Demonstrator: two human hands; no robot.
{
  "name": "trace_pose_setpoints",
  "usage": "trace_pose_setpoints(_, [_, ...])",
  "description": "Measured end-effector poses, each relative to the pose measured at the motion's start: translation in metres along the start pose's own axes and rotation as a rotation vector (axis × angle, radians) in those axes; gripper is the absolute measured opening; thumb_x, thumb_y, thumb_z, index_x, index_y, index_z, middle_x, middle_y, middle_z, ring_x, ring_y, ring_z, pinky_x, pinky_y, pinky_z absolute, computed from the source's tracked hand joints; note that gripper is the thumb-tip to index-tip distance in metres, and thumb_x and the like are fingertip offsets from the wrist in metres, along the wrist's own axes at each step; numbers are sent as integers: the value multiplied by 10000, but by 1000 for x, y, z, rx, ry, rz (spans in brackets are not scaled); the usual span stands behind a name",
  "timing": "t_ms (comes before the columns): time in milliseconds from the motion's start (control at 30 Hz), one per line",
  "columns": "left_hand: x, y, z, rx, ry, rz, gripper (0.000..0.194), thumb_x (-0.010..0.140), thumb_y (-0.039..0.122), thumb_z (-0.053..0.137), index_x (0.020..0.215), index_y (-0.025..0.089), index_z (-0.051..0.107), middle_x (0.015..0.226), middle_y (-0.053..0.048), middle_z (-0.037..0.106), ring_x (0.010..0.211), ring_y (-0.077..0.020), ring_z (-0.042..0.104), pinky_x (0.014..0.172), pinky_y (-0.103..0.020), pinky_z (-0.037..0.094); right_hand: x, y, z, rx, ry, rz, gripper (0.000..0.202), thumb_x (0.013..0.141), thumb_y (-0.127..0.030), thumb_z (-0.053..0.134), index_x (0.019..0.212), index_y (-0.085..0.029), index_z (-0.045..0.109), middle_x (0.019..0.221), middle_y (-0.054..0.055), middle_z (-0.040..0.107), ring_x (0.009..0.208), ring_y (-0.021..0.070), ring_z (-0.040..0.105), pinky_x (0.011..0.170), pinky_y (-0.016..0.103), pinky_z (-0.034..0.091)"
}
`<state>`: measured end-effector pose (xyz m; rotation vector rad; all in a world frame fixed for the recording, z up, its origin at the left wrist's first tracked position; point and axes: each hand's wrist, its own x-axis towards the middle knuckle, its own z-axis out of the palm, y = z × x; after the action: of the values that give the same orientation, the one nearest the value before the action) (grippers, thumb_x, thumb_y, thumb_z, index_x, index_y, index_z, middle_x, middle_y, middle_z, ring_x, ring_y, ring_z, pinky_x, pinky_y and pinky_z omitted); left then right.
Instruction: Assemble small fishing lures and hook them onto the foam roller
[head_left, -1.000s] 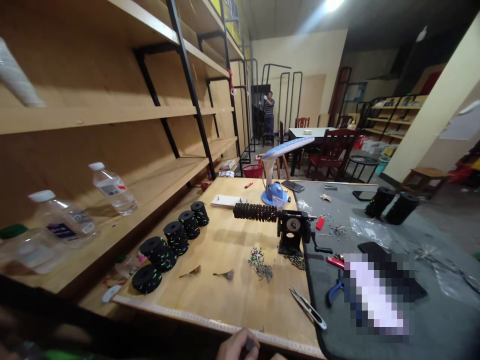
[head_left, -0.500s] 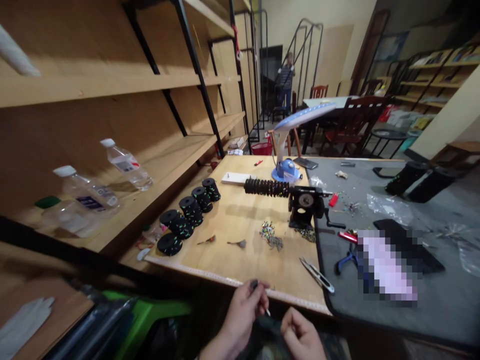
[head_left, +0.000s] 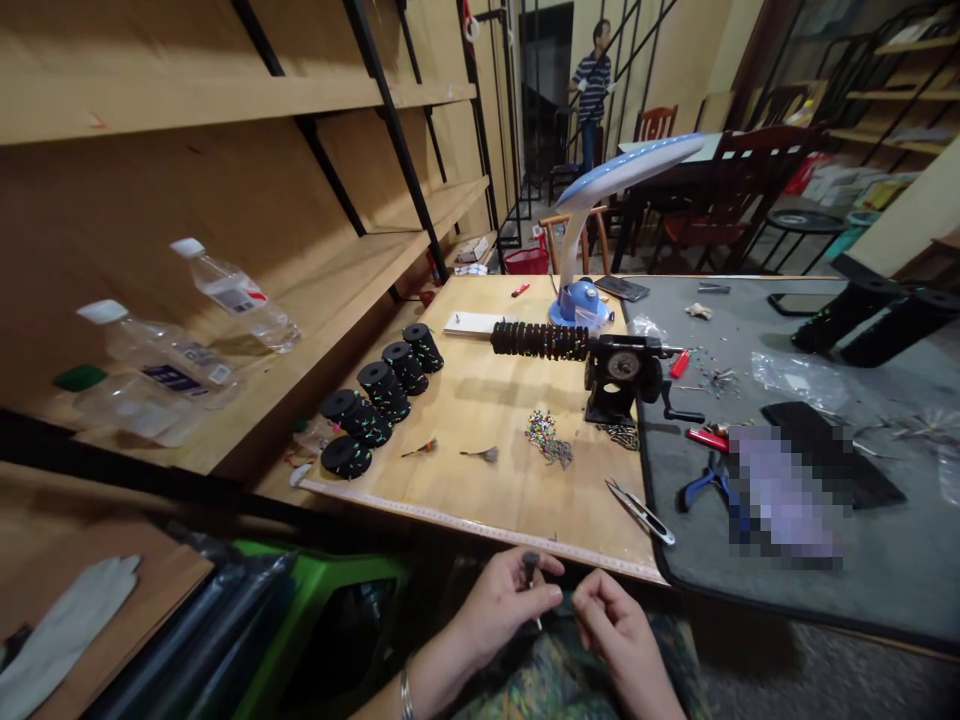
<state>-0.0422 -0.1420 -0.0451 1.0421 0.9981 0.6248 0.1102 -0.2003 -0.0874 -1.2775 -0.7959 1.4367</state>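
Note:
Just in front of the table's near edge, my left hand (head_left: 502, 602) is closed, pinching a thin pale stick (head_left: 538, 623). A small dark grey piece (head_left: 531, 560) shows at its fingers; whether it joins the stick I cannot tell. My right hand (head_left: 616, 625) is beside it, thumb and forefinger pressed together, and anything between them is too small to make out. Ahead on the board lie a pile of small coloured beads (head_left: 540, 428), fine metal bits (head_left: 559, 453) and two small feathery tufts, one grey (head_left: 484, 455) and one orange and dark (head_left: 421, 448). Thread snips (head_left: 640, 512) lie on the right.
Several black foam spools (head_left: 386, 390) stand at left. A hand-cranked device (head_left: 621, 375) carries a row of black discs (head_left: 540, 340) below a blue lamp (head_left: 589, 300). Blue pliers (head_left: 709, 485) rest on the grey mat (head_left: 787, 580). A person (head_left: 592, 85) stands far back.
The view has tipped down, so the table sits higher in the picture. My hands have come closer together, and the left has turned with the stick. The person at the back has turned sideways.

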Motion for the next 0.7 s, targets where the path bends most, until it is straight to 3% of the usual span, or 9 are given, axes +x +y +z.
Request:
trace_pose_setpoints(133, [3, 3, 1, 50, 13, 28, 302, 738, 411, 688, 671, 129, 602, 516, 52, 463, 467, -73, 372, 488, -216, 290, 0, -5, -1, -19, -33, 24, 460, 746, -630, 638, 658, -196, 511, 477, -79, 434, 438, 78, 350, 454, 210, 280])
trace_pose_setpoints(267, [1, 12, -2, 160, 21, 57, 286, 742, 398, 670, 650, 136, 602, 525, 40, 483, 492, -92, 390, 511, -225, 302, 2, -19, -4, -79, -120, 61, 447, 765, -611, 631, 753, -166, 605, 563, -5, 599, 495, 101, 448, 464, 211, 325])
trace_pose_setpoints(367, [-4, 19, -2, 246, -16, 103, 268, 763, 381, 649, 655, 137, 618, 577, 11, 550, 561, -122, 465, 575, -234, 357, 3, -29, -4, -80, -130, 79, 484, 758, -590, 654, 995, -168, 639, 795, 69, 692, 699, 186, 602, 487, 221, 414])
trace_pose_setpoints(433, [-7, 21, 0, 298, -33, 127, 254, 778, 364, 639, 656, 143, 612, 617, -6, 588, 621, -144, 509, 627, -239, 389, 2, -33, -1, -46, -143, 47, 509, 750, -569, 673, 1072, -179, 614, 895, 83, 685, 850, 232, 629, 539, 242, 479])
trace_pose_setpoints(500, [-9, 20, 1, 381, -21, 136, 252, 800, 363, 620, 668, 148, 608, 636, -16, 605, 638, -155, 521, 618, -235, 389, 1, -33, 4, -25, -184, 18, 522, 738, -591, 666, 1045, -173, 605, 866, 67, 663, 793, 209, 627, 532, 241, 487])
trace_pose_setpoints(600, [-5, 13, -3, 491, -27, 189, 307, 830, 389, 584, 631, 156, 602, 611, -22, 603, 620, -161, 524, 601, -231, 386, 3, -29, 7, -130, -223, 18, 472, 763, -609, 604, 924, -166, 588, 563, -44, 552, 461, 100, 494, 469, 204, 403])
trace_pose_setpoints(700, [3, 8, -7, 584, -71, 219, 323, 814, 417, 588, 625, 157, 618, 594, -26, 604, 590, -161, 505, 559, -232, 364, 6, -27, 4, -402, -166, -77, 321, 766, -497, 614, 748, -178, 582, 512, -62, 495, 460, 89, 446, 486, 196, 340])
